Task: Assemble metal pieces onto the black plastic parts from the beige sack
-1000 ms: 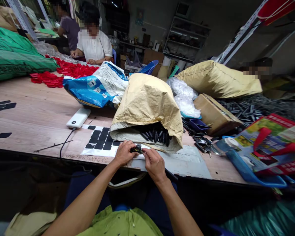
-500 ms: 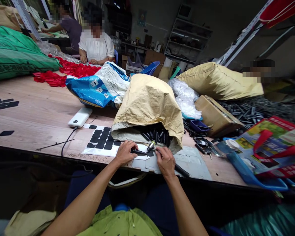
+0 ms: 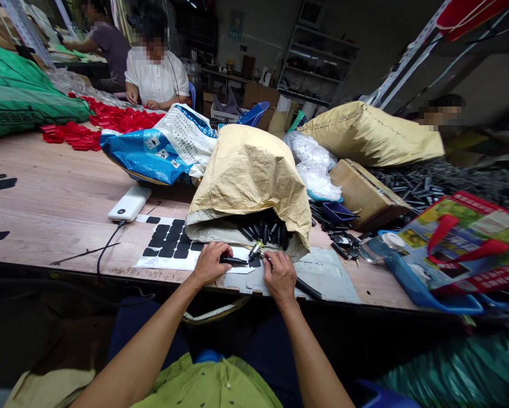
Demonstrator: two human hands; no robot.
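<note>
Centre of frame, just below the sack mouth: your left hand (image 3: pixel 213 262) is closed around a slim black piece (image 3: pixel 235 261), fingers curled over its left part, the right end sticking out bare. The piece lies roughly level near the table's front edge. Your right hand (image 3: pixel 281 276), just right of centre, is closed on a small hammer (image 3: pixel 308 289); its metal head is just beside the free end of the black piece, and the dark handle runs out lower right, past your wrist. Cannot tell whether head and piece touch.

Under and near your hands: a grey sheet (image 3: pixel 333 280) on the wooden table (image 3: pixel 63 192). Left of your left hand, a white backing sheet (image 3: pixel 142 262) with rows of black rounded patches (image 3: pixel 168 249). Directly above your hands, a tan sack (image 3: pixel 249 164), mouth facing you, more black pieces (image 3: pixel 266 231) showing inside.

Left of centre, a white power bank (image 3: pixel 129 204) with a dark cable (image 3: pixel 103 253) plugged in. Behind it, a blue-and-white sack (image 3: pixel 156 148); beyond that, red pieces (image 3: pixel 124 118) heaped at upper left. A co-worker in a white top (image 3: pixel 156 79) sits there. Right of frame: a wooden block (image 3: pixel 364 190), a clear jar (image 3: pixel 381 247) and a printed bag (image 3: pixel 479 243) with red handles.
</note>
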